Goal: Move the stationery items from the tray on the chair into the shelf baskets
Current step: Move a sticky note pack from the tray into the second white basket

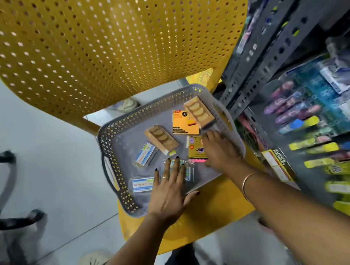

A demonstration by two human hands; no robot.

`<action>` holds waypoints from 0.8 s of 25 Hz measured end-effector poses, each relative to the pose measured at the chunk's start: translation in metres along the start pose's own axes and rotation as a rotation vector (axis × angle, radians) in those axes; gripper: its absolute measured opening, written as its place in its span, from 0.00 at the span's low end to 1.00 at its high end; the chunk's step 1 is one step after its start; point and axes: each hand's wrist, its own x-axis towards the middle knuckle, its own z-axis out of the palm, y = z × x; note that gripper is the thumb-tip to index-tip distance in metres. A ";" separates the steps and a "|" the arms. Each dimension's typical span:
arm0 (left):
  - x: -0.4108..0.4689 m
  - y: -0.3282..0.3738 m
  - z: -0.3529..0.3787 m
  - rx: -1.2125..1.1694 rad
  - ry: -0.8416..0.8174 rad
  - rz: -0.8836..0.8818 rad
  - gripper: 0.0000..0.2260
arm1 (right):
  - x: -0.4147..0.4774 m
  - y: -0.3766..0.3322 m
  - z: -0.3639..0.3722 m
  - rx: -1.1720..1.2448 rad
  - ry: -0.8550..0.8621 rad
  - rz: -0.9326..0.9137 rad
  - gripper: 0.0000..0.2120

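A grey perforated tray rests on the seat of a yellow chair. It holds two tan eraser packs, an orange card pack, a yellow pack, two small white-and-blue boxes and a clear packet. My left hand lies flat over the clear packet with fingers spread. My right hand reaches over the yellow pack at the tray's right side, fingers apart; whether it touches the pack is unclear.
A grey metal shelf stands to the right, filled with blurred coloured stationery packs. A black chair frame sits at the left on the tiled floor. Feet in light shoes show below the chair.
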 end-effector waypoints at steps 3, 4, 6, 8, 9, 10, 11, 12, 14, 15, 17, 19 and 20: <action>0.002 0.000 0.003 -0.011 -0.018 -0.012 0.36 | 0.002 0.002 0.003 0.012 0.024 0.000 0.37; 0.003 -0.001 0.004 -0.011 -0.022 -0.015 0.37 | 0.003 0.003 0.002 0.021 0.030 -0.002 0.36; 0.003 -0.001 0.008 -0.012 -0.038 -0.026 0.39 | 0.002 0.006 0.002 0.006 0.048 -0.014 0.35; 0.004 -0.002 0.009 -0.019 -0.049 -0.031 0.41 | 0.000 0.008 0.000 -0.011 0.078 -0.018 0.36; 0.005 -0.001 0.009 -0.027 -0.055 -0.030 0.41 | -0.002 0.009 -0.002 -0.018 0.099 -0.011 0.37; 0.005 -0.001 0.010 -0.037 -0.063 -0.030 0.42 | -0.005 0.010 -0.005 -0.022 0.124 -0.001 0.38; 0.005 -0.001 0.010 -0.043 -0.073 -0.032 0.41 | -0.007 0.010 -0.009 -0.018 0.156 0.010 0.39; 0.004 -0.001 0.009 -0.046 -0.077 -0.034 0.42 | -0.011 0.011 -0.015 -0.007 0.191 0.020 0.40; 0.002 0.000 0.005 -0.043 -0.085 -0.037 0.43 | -0.017 0.013 -0.029 0.045 0.232 0.039 0.41; 0.001 0.001 0.000 -0.037 -0.089 -0.036 0.43 | -0.022 0.014 -0.038 0.081 0.248 0.047 0.40; -0.002 0.005 -0.019 -0.030 -0.065 -0.023 0.45 | -0.037 0.017 -0.063 0.136 0.289 0.073 0.39; -0.002 0.012 -0.044 -0.047 -0.020 0.005 0.47 | -0.053 0.019 -0.092 0.163 0.345 0.094 0.38; -0.002 0.015 -0.060 -0.060 0.009 0.028 0.48 | -0.065 0.021 -0.111 0.173 0.383 0.099 0.37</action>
